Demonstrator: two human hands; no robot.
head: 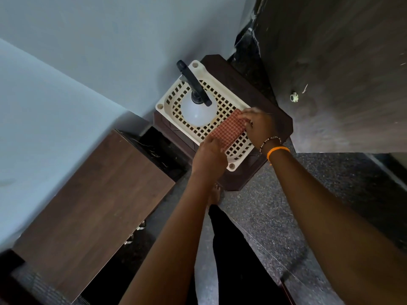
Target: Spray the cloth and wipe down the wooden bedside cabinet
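Observation:
A reddish waffle-textured cloth (228,130) lies folded over the cream lattice basket (239,150). My left hand (208,155) grips its near end and my right hand (258,126) grips its far end. A white spray bottle with a black pump head (198,108) stands in the basket just left of the cloth. The basket rests on a dark stool (277,119). The wooden bedside cabinet (94,203) stands to the lower left against the pale wall.
A dark door (341,62) with a small white stopper (294,97) fills the upper right. Speckled grey floor (286,194) runs below the stool. My bare foot (214,194) and dark trouser leg are under my arms.

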